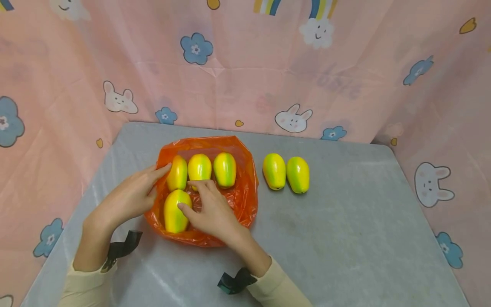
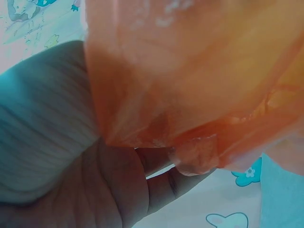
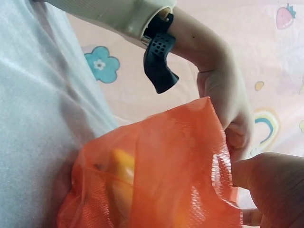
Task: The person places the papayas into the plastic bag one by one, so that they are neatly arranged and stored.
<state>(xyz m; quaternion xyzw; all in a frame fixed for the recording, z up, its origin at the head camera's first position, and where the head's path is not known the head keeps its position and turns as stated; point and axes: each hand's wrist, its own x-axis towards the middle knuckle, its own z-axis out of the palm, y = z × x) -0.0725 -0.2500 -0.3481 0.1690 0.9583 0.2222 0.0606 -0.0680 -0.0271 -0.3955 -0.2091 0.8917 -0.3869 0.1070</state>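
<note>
An orange plastic bag (image 1: 245,200) lies spread with its mouth up, and several glossy yellow-green papayas are inside. Three sit in a row at the back, including the left one (image 1: 177,172) and the right one (image 1: 225,169); another papaya (image 1: 177,211) lies at the front left. My left hand (image 1: 132,194) grips the bag's left rim, its index finger reaching beside the back-left papaya. Over the bag's middle, my right hand (image 1: 215,211) has its thumb and fingers spread apart. Its thumb tip overlaps the front papaya, and its fingertips come near the back middle one.
Two more papayas, one (image 1: 274,171) beside another (image 1: 298,175), stand on the grey table cover (image 1: 345,238) right of the bag. A pink patterned curtain (image 1: 238,76) hangs behind and at both sides. Black straps (image 1: 124,247) hang at both wrists.
</note>
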